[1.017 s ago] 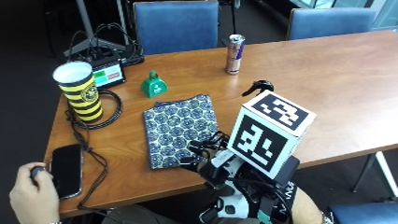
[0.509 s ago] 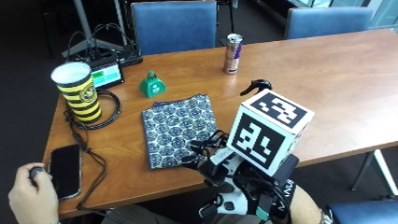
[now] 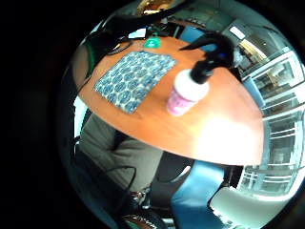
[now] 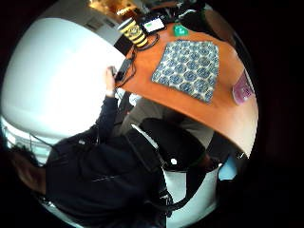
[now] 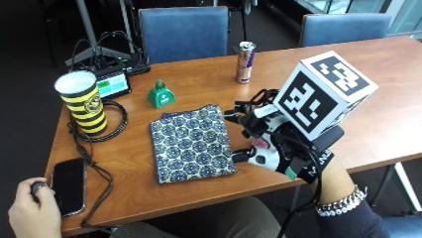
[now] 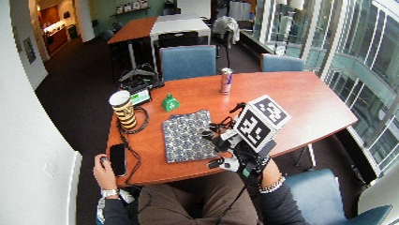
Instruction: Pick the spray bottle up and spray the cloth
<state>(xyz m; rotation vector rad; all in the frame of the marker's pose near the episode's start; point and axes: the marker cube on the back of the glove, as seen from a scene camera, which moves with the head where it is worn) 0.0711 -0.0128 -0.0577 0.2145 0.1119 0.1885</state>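
Note:
A blue-and-white patterned cloth [image 5: 192, 144] lies flat on the wooden table [image 5: 369, 114] near its front edge. Just to its right stands the spray bottle [image 3: 188, 88], white with a pink label and a black trigger head [image 5: 262, 95]. In the outside view my gloved right hand [image 5: 280, 148] covers most of the bottle. The hand hovers at the bottle, fingers spread and holding nothing. The little finger side palm view shows the bottle standing free, a short way off. Cloth [image 4: 190, 69] and a bit of the pink label [image 4: 242, 88] show in the thumb side view.
A yellow-and-black striped cup [image 5: 82, 101] stands at the left with cables round it. Behind the cloth are a green bell [image 5: 159, 94] and a slim can [image 5: 245, 62]. A phone [image 5: 68, 186] lies at the front left beside the bare left hand [image 5: 29, 215].
My gloved hand has risen from the table's front edge and moved in over the table, close up to the spray bottle. Cloth and bottle have stayed put.

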